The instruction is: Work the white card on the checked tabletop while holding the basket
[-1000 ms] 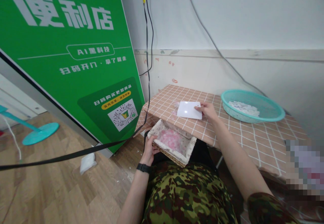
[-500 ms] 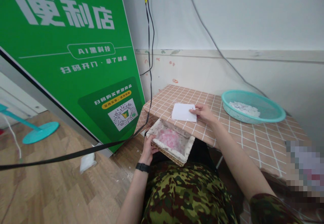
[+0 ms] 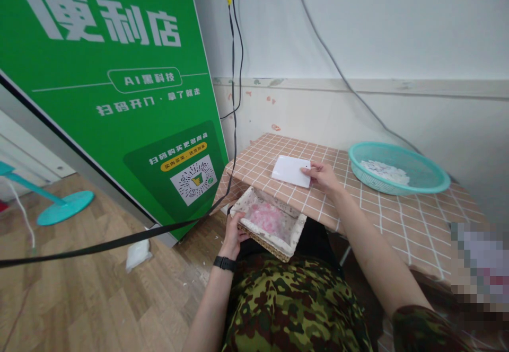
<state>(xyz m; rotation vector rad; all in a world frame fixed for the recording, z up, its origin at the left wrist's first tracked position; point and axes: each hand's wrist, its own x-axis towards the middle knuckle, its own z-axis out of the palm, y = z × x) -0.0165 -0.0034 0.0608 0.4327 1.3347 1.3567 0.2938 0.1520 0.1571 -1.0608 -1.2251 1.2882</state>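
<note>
White card (image 3: 291, 171) is gripped in right fingers (image 3: 315, 172), basket (image 3: 265, 241) in left fingers (image 3: 237, 218), colander (image 3: 427, 185) nearby.

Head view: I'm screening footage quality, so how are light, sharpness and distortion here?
Head view: fairly even light, darkening beneath the brown white-checked tablecloth; head view: the green lettered panel leans, probably lens distortion or camera tilt; head view: the pink contents of the cream-lined wicker basket blur together; head view: coarse pixelation covers a lower-right patch.
</note>
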